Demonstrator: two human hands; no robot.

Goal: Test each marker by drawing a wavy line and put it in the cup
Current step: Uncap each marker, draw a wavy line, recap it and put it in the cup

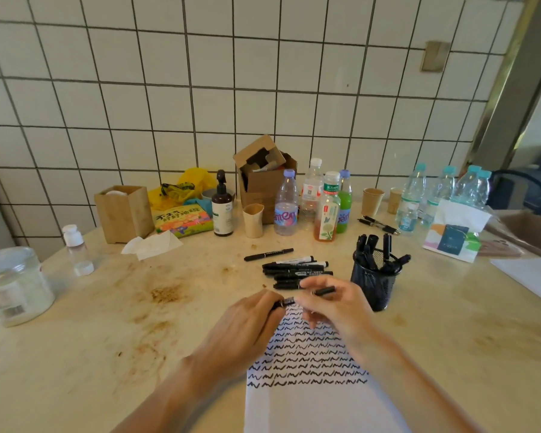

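Marker [306,295] held horizontally above the paper [306,398], just above its rows of wavy lines. Right hand [331,303] grasps the barrel; left hand [250,320] pinches the near end, apparently the cap. Remaining markers [294,268] lie in a pile just beyond. Mesh cup [376,282], right of the pile, holds several markers upright.

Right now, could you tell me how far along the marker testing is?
Done: the paper carries many rows of wavy lines, and several markers stand in the black mesh cup. In hand: the left hand and right hand both hold one marker. Left: a pile of markers beyond the hands.
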